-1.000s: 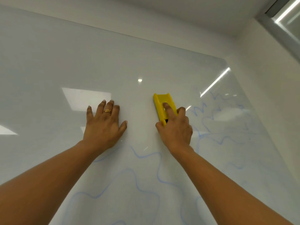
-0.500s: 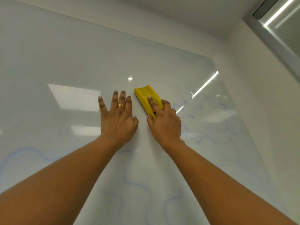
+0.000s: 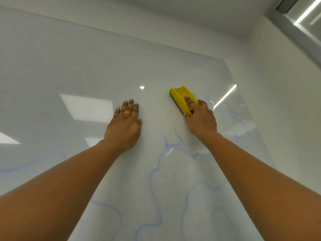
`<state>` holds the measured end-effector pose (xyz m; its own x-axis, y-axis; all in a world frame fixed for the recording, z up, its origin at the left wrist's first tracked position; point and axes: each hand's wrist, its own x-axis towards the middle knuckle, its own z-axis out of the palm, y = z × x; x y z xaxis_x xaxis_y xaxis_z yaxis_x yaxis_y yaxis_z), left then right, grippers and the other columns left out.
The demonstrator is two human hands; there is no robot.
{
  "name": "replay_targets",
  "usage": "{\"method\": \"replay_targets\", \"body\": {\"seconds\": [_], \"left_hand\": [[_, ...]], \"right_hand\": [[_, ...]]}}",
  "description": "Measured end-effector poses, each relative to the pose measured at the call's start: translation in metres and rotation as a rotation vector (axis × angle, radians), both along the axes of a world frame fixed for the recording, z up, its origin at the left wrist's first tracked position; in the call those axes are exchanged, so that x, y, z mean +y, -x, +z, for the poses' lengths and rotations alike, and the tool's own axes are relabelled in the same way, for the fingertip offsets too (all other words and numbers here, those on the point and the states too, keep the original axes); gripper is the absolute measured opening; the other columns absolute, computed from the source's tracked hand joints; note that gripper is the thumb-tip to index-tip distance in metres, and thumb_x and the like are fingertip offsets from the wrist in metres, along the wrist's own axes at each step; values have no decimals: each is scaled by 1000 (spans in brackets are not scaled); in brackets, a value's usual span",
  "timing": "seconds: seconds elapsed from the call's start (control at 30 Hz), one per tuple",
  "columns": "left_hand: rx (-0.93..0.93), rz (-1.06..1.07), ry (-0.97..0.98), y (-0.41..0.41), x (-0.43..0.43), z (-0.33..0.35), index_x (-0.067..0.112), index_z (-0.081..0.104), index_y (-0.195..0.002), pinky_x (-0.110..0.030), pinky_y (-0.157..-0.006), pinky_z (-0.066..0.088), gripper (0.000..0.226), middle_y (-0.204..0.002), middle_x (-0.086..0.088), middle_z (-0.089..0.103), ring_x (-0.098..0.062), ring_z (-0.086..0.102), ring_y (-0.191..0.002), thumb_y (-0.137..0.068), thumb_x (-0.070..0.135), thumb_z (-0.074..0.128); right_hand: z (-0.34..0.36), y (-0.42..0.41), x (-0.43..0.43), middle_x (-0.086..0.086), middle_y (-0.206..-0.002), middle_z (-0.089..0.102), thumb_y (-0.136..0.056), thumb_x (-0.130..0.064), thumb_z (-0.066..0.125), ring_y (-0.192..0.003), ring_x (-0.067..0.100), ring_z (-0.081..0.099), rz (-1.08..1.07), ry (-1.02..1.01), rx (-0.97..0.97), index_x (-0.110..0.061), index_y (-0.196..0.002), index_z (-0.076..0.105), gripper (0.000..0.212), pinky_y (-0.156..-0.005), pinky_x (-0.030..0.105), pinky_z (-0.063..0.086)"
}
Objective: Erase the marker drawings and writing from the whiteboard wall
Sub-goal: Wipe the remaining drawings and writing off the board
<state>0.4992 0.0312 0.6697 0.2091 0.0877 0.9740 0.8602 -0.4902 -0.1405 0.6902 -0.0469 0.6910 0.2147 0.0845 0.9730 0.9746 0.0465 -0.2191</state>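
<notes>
- Yellow plastic forms the back of the eraser, which lies flat against the whiteboard wall, up and right of the view's middle.
- Its long axis runs on a diagonal: the free end points up and to the left, and the other end sits under the right hand.
- A dark felt strip shows along its lower-left edge, where it meets the board.
- The right hand's grip is closed round the eraser's lower-right end: the index finger lies along the yellow back, the thumb is tucked at the near corner, and the remaining fingers curl over the far side.
- The left hand rests flat on the board, well apart from the eraser to its left; its grip is spread, with straight fingers pointing up and holding nothing.
- A gold ring sits on one finger of that hand.
- Wavy blue marker lines cover the board below and between the two forearms, and fainter ones lie to the right of the eraser and at the far left.
- The glossy board above both hands shows only light reflections: pale rectangles, a small round spot and a bright strip.
- A grey window frame crosses the top right corner.
</notes>
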Motion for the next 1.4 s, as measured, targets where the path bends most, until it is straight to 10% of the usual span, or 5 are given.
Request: {"method": "replay_targets", "body": {"seconds": [0.23,0.57,1.1,1.4], "left_hand": [[-5,19,35,-2,-3,0,6,-3,-149,-30,-115,-5,55,-158,-9,-9,-19,-9,-145,-103,26,18],[-5,2,0,1,-2,-2,10,0,-150,-29,-115,-5,56,-158,-7,-5,-18,-6,-146,-102,30,21],[54,10,36,9,-4,-6,10,0,-150,-31,-115,-6,55,-158,-6,-9,-19,-10,-145,-103,29,20],[58,15,9,9,-4,-10,11,1,-150,-30,-115,-5,57,-159,-6,-6,-18,-7,-146,-102,33,21]], "right_hand": [[-27,40,6,8,-123,44,-91,-47,48,-111,27,49,6,-116,-60,-35,-140,38,51,-86,33,42],[-55,68,18,-2,-128,46,-91,-52,45,-113,18,46,84,-170,-215,-45,-134,41,44,-79,27,42],[-51,29,11,-1,-124,50,-85,-44,59,-111,21,51,75,-237,109,-40,-131,48,48,-80,31,41],[-70,78,22,-4,-131,44,-89,-48,51,-116,15,45,71,-186,-119,-39,-135,41,49,-75,24,35]]}}
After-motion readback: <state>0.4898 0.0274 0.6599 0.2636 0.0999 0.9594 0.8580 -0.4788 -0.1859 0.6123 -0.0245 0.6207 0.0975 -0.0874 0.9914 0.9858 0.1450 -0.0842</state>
